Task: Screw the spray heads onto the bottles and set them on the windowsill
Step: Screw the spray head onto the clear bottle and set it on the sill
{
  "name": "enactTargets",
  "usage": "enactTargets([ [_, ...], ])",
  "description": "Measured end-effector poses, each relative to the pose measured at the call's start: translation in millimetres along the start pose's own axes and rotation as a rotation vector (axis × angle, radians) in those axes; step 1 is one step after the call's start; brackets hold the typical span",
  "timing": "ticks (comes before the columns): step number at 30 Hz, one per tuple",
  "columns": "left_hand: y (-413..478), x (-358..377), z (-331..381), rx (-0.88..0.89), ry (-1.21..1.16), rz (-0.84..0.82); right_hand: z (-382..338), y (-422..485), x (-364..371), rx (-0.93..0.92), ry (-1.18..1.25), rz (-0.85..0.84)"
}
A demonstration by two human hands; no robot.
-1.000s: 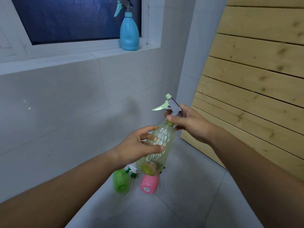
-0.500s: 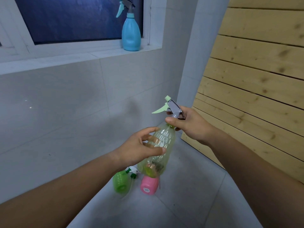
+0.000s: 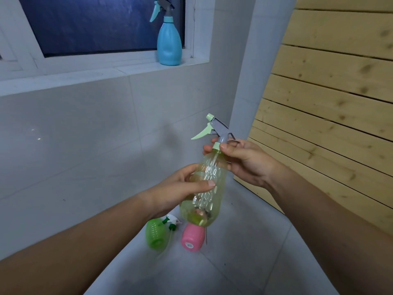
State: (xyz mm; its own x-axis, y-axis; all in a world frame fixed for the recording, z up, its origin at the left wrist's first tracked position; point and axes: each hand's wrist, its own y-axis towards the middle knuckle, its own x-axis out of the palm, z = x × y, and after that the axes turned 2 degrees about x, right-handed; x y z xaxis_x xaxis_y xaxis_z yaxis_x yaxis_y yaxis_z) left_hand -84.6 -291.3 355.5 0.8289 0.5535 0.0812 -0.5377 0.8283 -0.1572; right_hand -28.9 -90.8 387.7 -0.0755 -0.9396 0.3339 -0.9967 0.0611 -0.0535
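My left hand (image 3: 187, 188) grips the body of a clear yellow-green bottle (image 3: 207, 188), which is held tilted in the air. A grey and pale green spray head (image 3: 214, 129) sits on its neck. My right hand (image 3: 244, 160) pinches the pale green collar at the bottle's neck. A blue bottle (image 3: 169, 42) with its spray head on stands upright at the right end of the white windowsill (image 3: 95, 71). On the floor below lie a green bottle (image 3: 155, 234), a white and green spray head (image 3: 173, 222) and a pink bottle (image 3: 191, 237).
A grey tiled wall (image 3: 85, 135) runs below the window. A wall of pale wooden planks (image 3: 329, 103) stands to the right. The floor (image 3: 223, 262) is grey tile, with the loose bottles lying near the corner.
My right hand has shifted from the spray head's body down to the collar at the neck. The bottle stands a little more upright in my left hand.
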Motion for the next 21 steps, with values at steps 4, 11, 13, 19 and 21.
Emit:
enactTargets([
  [4, 0.6, 2.0, -2.9, 0.011, 0.065, 0.036, 3.0, 4.9, 5.9, -0.021, -0.063, 0.063],
  [11, 2.9, 2.6, -6.5, 0.094, 0.271, 0.133, 13.6, 10.5, 10.9, -0.074, -0.072, 0.198],
  [13, 2.6, 2.6, -7.8, 0.101, 0.347, 0.169, 17.6, 11.5, 12.1, -0.083, -0.080, 0.221],
  [19, 4.6, -4.4, 1.2, 0.084, 0.357, 0.162, 19.1, 13.6, 15.9, -0.113, -0.063, 0.214],
  [21, 6.4, -9.7, 5.9, 0.109, 0.309, 0.167, 16.1, 15.4, 18.5, -0.106, -0.062, 0.210],
])
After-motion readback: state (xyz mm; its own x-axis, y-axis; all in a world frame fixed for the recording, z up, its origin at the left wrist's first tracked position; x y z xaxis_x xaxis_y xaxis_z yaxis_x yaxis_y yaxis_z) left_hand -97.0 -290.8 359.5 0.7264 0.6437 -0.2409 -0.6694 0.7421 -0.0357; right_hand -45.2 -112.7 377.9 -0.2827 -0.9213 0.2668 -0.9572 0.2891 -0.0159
